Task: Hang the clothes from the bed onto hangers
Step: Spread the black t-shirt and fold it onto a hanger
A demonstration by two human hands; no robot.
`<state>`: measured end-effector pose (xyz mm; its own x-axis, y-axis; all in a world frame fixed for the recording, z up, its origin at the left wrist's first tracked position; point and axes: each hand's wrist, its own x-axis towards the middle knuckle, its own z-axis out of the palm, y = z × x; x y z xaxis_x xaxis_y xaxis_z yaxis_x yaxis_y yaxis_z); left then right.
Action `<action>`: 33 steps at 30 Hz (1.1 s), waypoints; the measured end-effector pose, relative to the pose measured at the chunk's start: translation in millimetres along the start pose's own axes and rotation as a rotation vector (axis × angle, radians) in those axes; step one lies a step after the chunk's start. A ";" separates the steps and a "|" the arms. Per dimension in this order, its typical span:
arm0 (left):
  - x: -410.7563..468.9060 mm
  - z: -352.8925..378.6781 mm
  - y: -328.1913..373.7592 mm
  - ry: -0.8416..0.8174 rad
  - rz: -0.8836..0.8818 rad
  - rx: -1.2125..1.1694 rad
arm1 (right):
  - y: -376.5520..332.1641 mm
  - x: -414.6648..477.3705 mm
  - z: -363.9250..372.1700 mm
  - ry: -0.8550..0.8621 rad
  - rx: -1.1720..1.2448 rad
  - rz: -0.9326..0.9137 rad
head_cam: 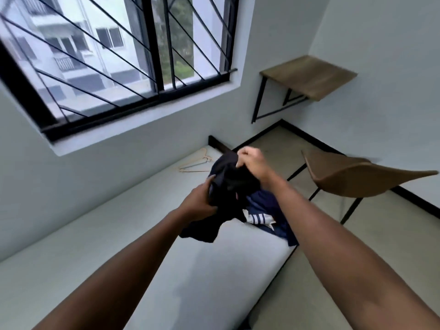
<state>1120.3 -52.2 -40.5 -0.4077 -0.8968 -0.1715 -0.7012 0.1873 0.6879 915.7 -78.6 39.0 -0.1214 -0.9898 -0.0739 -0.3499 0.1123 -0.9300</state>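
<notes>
Window (114,63): far left, in the wall. Black frame with slanted black bars, and a pale apartment block visible outside.

Bed (95,246): runs from near left to the far middle along the wall under the window. Its pale grey mattress surface is bare over most of its length.

Hangers (195,164): lying flat on the far end of the bed, close to the wall. They are thin, pale and overlapping, so the number cannot be told. They are apart from both hands and from the clothes.

Left hand (200,202): raised over the bed, with its fingers curled round the lower left part of the black garment, gripping it.

Black garment (228,186): held between the two hands above the mattress, bunched and crumpled. A loose end hangs down toward the bed surface. The kind of garment cannot be told.

Right hand (252,160): higher and farther than the left. It is closed in a fist, bunching the top edge of the black garment.

Navy garment (264,210): lying in a heap at the right edge of the bed, below and just right of the held garment. A white striped section shows. No hand touches it.

Wall desk (309,76): far right, a wooden top on a black frame fixed in the corner.

Chair (352,177): right of the bed, on the floor. It has a brown seat and black legs.

Floor (392,234): right side, pale beige, with black skirting along the walls.
</notes>
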 end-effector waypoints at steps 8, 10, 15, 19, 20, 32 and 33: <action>-92.5 -45.5 14.9 0.222 0.019 -0.107 | -112.3 -103.7 -17.5 0.203 0.592 -0.014; -112.2 -53.8 17.4 0.280 0.018 -0.138 | -121.3 -117.9 -22.6 0.258 0.620 -0.016; -152.8 -86.4 36.5 0.373 -0.040 -0.305 | -118.5 -142.9 -40.4 0.365 0.541 0.026; -180.1 -116.1 78.8 0.349 -0.066 -0.514 | -98.3 -165.0 -57.0 0.409 0.510 0.160; -184.8 -124.8 89.1 0.336 -0.068 -0.513 | -90.5 -167.0 -59.1 0.400 0.485 0.189; -255.1 -129.3 163.0 0.374 0.140 0.509 | 1.5 -287.5 -134.0 0.176 -0.170 0.141; -260.3 -125.6 159.8 0.394 0.118 0.515 | 5.7 -294.6 -136.6 0.136 -0.118 0.142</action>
<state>1187.9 160.9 202.6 -0.3231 -0.9199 0.2224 -0.8949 0.3734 0.2444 822.6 225.6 104.6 -0.2984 -0.9435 -0.1442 -0.4255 0.2667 -0.8648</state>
